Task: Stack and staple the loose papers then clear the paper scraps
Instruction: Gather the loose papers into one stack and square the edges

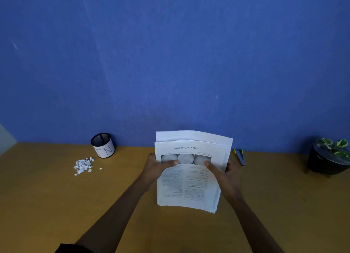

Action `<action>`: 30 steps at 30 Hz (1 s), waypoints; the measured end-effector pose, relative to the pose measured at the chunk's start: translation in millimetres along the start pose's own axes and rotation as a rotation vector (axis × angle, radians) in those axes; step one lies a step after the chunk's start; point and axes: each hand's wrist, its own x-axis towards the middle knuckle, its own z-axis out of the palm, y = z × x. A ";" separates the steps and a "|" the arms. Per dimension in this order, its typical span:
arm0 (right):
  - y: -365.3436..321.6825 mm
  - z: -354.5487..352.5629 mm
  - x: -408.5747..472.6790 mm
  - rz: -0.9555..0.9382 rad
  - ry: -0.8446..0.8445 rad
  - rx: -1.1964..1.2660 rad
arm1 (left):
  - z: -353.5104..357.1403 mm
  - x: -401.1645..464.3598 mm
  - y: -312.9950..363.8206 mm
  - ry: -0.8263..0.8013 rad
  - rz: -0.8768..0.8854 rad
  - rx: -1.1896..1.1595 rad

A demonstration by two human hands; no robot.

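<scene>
Both the left hand (157, 169) and right hand (226, 175) clasp the sides of a light, floppy stack of printed white papers (189, 179) above the wooden surface (56, 199); its uneven sheets could slide, so gripping both long edges seems best.

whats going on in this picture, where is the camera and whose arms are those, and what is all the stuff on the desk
There is no machine here. The camera sits on a person's head and looks forward and down, so the two bare arms coming up from the bottom edge are that person's own.

Both hands grip one stack of papers: the left hand on its left edge, the right hand on its right edge, thumbs on the top sheet. The print on that sheet reads upside down from this view, and the sheets are not yet squared up.

On the wooden desk lie a small heap of paper scraps, beside a black mesh cup with a paper label. Right of the stack is what looks like a stapler, untouched. A potted plant stands at the far right. Behind is a blue wall.
</scene>
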 end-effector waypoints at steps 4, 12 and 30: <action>1.5 -0.9 0.0 0.039 -0.046 -0.043 | -2.5 -1.1 -5.7 -0.017 -0.042 0.015; 12.9 -3.1 -8.5 0.143 -0.099 -0.069 | 0.7 -7.7 -14.2 -0.032 -0.064 0.032; -21.5 -2.3 -7.0 0.009 -0.067 0.064 | 6.7 -0.2 19.3 -0.069 0.063 0.034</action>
